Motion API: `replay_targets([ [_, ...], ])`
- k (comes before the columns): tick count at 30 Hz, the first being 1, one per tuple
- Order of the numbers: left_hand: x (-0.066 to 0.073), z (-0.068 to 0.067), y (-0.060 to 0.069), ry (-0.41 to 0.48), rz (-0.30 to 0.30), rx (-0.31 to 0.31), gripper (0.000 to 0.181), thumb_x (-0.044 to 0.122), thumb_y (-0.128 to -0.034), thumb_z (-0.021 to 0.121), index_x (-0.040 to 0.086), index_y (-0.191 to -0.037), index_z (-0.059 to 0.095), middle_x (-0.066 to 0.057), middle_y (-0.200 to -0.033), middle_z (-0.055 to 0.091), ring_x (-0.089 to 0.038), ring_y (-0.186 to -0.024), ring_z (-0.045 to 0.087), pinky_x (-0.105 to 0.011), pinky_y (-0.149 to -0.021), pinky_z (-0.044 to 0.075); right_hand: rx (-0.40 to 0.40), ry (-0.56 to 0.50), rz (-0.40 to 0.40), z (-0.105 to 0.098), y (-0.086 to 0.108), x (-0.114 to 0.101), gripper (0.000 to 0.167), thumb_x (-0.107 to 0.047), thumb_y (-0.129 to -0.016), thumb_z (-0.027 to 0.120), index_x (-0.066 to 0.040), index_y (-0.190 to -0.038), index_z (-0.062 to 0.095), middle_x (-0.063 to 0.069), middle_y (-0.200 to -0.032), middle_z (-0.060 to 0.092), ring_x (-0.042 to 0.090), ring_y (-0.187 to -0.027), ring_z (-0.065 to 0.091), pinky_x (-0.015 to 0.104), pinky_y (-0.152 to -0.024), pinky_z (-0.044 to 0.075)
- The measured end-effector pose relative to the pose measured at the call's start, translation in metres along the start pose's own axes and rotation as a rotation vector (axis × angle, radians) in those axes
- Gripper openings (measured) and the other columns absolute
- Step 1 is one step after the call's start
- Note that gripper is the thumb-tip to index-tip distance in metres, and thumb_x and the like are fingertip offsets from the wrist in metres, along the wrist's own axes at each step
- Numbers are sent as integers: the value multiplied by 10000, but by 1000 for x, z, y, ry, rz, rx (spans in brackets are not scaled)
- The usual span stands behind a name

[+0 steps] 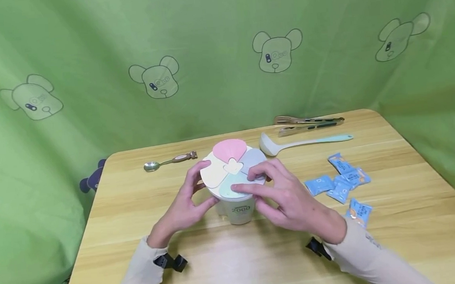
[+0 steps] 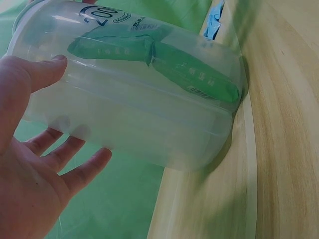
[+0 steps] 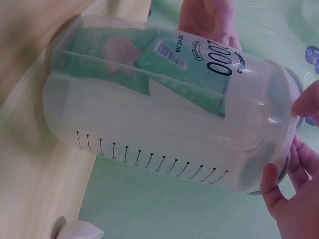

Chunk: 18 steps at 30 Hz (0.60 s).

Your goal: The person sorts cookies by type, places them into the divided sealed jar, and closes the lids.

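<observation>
Translucent plastic forms the jar, which stands on the table near the middle, straight in front of us. On top sits a round lid with pink, cream, grey-blue and mint petals; we cannot tell whether it is fastened. Through the wall we see green packets, lying against the side printed "2000".

Our left hand grips the jar from the left, its thumb on the near side and its fingers curved round the far side. Our right hand holds the rim from the right, thumb below it, index finger resting across the mint petal.

Pressing harder on that near petal than elsewhere could rock the jar towards us or seat the lid crooked. The smooth wall could also slip in our left grip if the lid is twisted.

To the right lie blue packets; the nearest is beside our right forearm, so a swing of the elbow could sweep it aside. Farther off are a spoon on the left, a ladle and tongs on the right, then a green curtain.
</observation>
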<state>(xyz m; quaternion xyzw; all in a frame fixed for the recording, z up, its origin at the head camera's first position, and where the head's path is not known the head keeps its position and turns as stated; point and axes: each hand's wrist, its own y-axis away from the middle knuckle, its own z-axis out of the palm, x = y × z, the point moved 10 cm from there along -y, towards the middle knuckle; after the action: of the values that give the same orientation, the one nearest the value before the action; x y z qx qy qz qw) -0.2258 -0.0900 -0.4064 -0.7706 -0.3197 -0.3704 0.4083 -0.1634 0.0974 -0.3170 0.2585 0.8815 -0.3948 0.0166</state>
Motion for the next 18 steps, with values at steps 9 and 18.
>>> replay_targets([
  [9,-1,0,-1,7,-49,-28,935,-51,-923,790,154,-1665,259,-159,-1772,298,-435,-1535,493,-572,-1215,525,-66,-118,126,-12,-11,13,501,31,-886,696,-202,-1317,797,76,-1268,682,212,-1179,602,315,-922,592],
  [18,-6,1,-1,25,-65,-41,941,-60,-919,792,151,-1667,262,-147,-1777,299,-414,-1529,505,-560,-1223,520,-246,-233,408,-19,-5,64,462,-101,-1061,679,-250,-1498,674,77,-1668,546,413,-1591,443,740,-1264,379],
])
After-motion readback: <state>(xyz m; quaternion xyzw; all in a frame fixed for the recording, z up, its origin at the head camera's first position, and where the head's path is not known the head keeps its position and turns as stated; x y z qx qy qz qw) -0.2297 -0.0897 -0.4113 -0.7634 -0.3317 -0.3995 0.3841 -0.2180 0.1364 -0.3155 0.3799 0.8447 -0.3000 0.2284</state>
